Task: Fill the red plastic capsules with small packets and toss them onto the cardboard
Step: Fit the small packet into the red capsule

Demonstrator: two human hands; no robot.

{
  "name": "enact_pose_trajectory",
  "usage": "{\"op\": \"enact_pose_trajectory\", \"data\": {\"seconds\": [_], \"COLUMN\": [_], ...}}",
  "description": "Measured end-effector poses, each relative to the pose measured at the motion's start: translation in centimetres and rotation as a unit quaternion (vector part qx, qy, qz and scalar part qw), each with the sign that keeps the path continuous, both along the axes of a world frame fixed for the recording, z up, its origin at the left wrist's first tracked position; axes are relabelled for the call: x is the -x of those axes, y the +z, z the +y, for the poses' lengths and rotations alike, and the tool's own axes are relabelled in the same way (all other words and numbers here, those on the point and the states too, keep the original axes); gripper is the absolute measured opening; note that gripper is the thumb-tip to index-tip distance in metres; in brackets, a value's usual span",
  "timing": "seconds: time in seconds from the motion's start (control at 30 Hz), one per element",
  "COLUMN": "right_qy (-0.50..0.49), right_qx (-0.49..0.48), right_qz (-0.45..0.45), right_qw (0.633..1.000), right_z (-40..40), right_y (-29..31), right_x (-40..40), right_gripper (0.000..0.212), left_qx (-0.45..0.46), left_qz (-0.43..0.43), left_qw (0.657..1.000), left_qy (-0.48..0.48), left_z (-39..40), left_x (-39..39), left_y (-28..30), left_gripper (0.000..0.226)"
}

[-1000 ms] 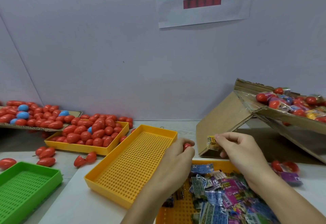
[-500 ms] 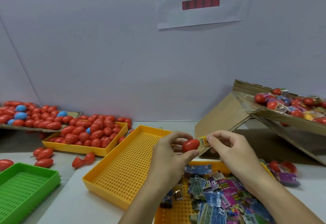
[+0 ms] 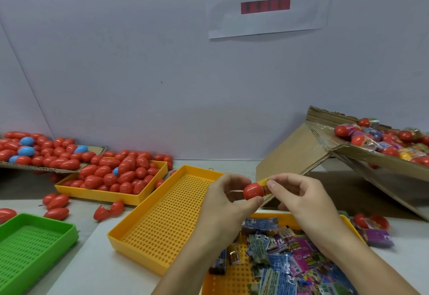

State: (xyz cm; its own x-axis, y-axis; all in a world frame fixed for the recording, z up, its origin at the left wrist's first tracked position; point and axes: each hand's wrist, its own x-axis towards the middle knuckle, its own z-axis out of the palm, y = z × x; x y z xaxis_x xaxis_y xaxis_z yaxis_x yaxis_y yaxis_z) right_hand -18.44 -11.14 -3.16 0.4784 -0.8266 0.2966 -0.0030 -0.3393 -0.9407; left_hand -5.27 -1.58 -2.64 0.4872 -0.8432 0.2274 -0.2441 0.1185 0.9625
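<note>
Your left hand (image 3: 228, 198) pinches a red capsule (image 3: 253, 191) between thumb and fingers, above the gap between the empty yellow tray (image 3: 167, 215) and the tray of packets (image 3: 285, 260). Your right hand (image 3: 301, 198) pinches a small yellow packet (image 3: 265, 185) and has it partly inside the capsule's open end, so this one is mid-fill and not yet closed or tossed. A fair pile of capsules and packets already lies on the tilted cardboard (image 3: 294, 153) at the right; whether each is filled, you cannot tell from here. Plenty remains: a yellow tray heaped with red capsules (image 3: 116, 176) at the left, more on a flat cardboard sheet (image 3: 46, 169) behind it, and strays on the tabletop (image 3: 88, 269).
</note>
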Motion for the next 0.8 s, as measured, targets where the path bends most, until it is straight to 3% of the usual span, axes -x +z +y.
{"op": "enact_pose_trajectory", "data": {"seconds": [0.2,0.4,0.47,0.53,0.8], "right_qy": [0.011,0.039,0.06,0.07,0.044], "right_qx": [-0.045,-0.098,-0.124,-0.123,-0.13], "right_qz": [-0.022,-0.028,-0.032,-0.03,-0.057], "right_qw": [0.999,0.994,0.99,0.989,0.989], "right_z": [-0.13,-0.25,-0.07,0.23,0.29], "right_y": [0.11,0.16,0.3,0.37,0.03], "right_x": [0.12,0.33,0.22,0.03,-0.24], "right_gripper": [0.012,0.01,0.018,0.028,0.026], "left_qx": [0.039,0.043,0.04,0.031,0.027], "left_qz": [0.03,0.017,0.0,-0.018,-0.056], "left_qw": [0.999,0.999,0.999,0.999,0.998], "left_qy": [0.006,0.008,0.004,-0.001,0.003], "left_z": [-0.1,-0.01,0.02,0.0,-0.02], "left_x": [-0.04,-0.18,-0.1,0.06,0.13], "left_y": [0.1,0.06,0.05,0.01,0.04], "left_gripper": [0.019,0.034,0.036,0.038,0.042]}}
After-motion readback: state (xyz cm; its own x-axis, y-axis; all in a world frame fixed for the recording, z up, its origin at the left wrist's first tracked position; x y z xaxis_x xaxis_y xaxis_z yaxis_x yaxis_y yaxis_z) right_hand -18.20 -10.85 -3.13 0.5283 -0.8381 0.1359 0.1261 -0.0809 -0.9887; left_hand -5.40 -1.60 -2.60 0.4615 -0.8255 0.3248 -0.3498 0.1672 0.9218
